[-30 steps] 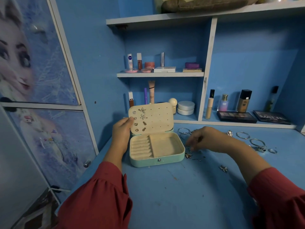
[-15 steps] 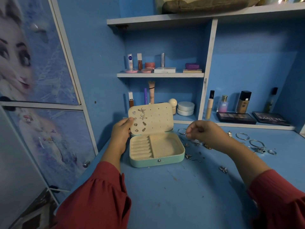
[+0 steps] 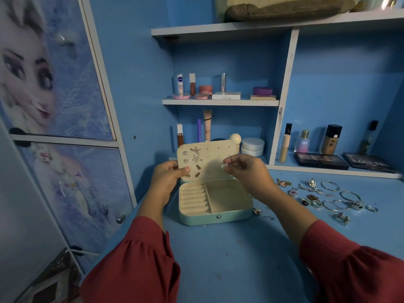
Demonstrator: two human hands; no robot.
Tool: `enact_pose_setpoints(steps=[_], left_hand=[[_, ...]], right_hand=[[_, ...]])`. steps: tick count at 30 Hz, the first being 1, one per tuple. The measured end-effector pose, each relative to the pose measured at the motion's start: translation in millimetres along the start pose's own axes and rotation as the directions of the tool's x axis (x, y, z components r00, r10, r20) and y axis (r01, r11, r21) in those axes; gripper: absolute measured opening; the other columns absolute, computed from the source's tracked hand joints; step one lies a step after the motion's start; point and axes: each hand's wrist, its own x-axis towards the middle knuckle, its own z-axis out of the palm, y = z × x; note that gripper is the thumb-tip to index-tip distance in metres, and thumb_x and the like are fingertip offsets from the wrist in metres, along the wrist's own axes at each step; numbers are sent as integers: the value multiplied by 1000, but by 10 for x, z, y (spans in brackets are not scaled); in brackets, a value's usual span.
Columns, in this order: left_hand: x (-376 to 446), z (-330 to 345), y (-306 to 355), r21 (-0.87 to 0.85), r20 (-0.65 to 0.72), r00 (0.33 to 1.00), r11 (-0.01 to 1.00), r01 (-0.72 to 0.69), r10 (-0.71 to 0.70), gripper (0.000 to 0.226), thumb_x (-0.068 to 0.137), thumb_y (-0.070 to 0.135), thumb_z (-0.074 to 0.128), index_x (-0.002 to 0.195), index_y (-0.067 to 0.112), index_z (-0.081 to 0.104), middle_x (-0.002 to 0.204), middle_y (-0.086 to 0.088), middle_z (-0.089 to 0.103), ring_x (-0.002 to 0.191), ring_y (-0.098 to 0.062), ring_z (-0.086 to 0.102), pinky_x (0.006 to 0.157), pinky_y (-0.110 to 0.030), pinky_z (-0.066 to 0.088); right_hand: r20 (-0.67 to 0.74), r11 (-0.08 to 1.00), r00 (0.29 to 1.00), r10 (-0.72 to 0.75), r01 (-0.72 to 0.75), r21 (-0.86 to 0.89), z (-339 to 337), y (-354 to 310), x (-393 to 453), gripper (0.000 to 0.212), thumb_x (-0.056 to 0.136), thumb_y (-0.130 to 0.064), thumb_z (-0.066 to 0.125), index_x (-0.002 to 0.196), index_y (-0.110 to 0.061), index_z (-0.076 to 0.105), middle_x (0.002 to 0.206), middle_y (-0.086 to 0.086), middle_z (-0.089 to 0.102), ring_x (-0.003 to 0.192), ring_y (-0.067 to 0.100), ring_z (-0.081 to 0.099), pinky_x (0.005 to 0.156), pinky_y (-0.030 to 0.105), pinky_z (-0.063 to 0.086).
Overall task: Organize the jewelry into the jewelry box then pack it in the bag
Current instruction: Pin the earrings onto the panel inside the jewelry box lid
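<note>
Silvery and small, an earring (image 3: pixel 224 166) is pinched between the thumb and fingertips of the right hand (image 3: pixel 244 171), which a second ago was down among the loose jewelry (image 3: pixel 328 197) on the desk (image 3: pixel 218 270) and has now risen to the perforated lid (image 3: pixel 209 159) of the jewelry box (image 3: pixel 215 203). Just ahead of those fingers lie empty holes; filled ones sit toward the left hand (image 3: pixel 168 179), whose fingers clamp the lid's left edge, steadying it. Another earring is likely about to be pinned, but many pieces wait behind the right wrist, so packing looks far off.
</note>
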Motion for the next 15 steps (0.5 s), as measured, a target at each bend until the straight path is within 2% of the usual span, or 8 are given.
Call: enact_pose_setpoints(steps=[3,5,9,12,15], left_hand=[[12,6,-13,8,7,1000,1000,-25,25,16,81,-5,67,91,7,69,87,-8,73,75,-16,70,62,-19,54],[14,14,-22,30,6,999,999,-38,38,17,82,-6,66,95,6,69,86,-6,72,71,-11,69,61,-16,53],[31,7,-45,70,12,999,996,-53,52,23,84,-3,65,105,5,68,95,-8,72,83,-15,69,74,-21,55],[44,2,-52,82,7,998,995,-55,55,20,83,-3,66,99,9,68,97,-8,73,87,-20,69,76,-24,54],[29,12,-15,58,2,998,996,-62,62,24,82,-4,67,104,7,63,97,-10,71,83,-22,67,64,-17,52]], right_hand=[[1,1000,1000,-31,31,-1,103,-18,54,10,86,-8,67,92,-16,69,80,-2,65,69,-1,57,66,7,46],[-7,998,998,-58,58,1,167,-25,88,10,86,-7,67,93,-14,69,79,-6,64,67,-6,56,66,5,44],[-11,995,996,-94,94,18,282,-48,136,14,86,-3,66,90,-15,68,75,-13,61,61,-13,52,65,4,41],[-16,995,995,-96,97,35,329,-62,159,14,87,-3,65,91,-15,68,76,-11,60,62,-10,52,66,5,43],[-44,994,995,-90,92,58,347,-87,186,14,87,-4,65,94,-15,66,76,-8,59,66,-7,53,64,4,43]])
